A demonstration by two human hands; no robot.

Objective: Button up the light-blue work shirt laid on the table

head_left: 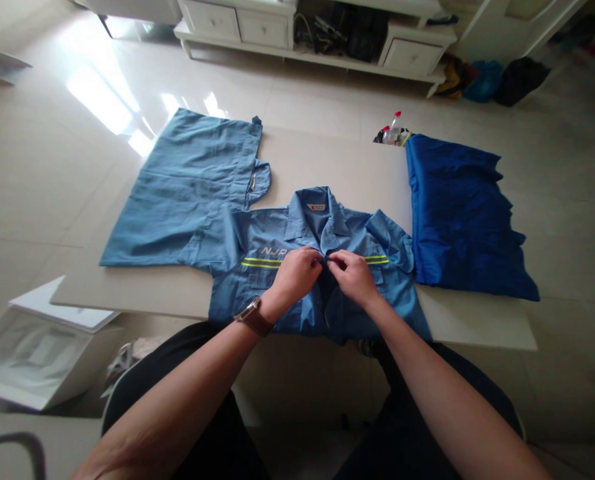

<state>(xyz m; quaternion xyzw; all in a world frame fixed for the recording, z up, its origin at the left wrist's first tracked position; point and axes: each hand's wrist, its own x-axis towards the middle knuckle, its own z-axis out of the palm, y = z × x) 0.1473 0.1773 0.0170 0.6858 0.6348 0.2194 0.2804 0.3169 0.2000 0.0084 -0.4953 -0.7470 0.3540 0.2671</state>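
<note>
A blue short-sleeved work shirt (267,227) with yellow-green stripes lies front up before me, its collar pointing away and its lower part at the table's near edge. My left hand (297,272) pinches one front edge of the shirt just below the collar. Opposite it, my right hand (351,275) pinches the other front edge, and the fingertips of both nearly meet. Any button between them is too small to make out. Below the hands the front hangs partly apart. A brown-strapped wristwatch (254,316) is on my left wrist.
Another light blue garment (192,180) lies spread at the left of the pale table (322,157). Dark blue cloth (464,220) covers its right end. Bottles with red caps (391,133) stand behind the table. A white box (42,347) is at the lower left, and a white cabinet (262,30) stands farther back.
</note>
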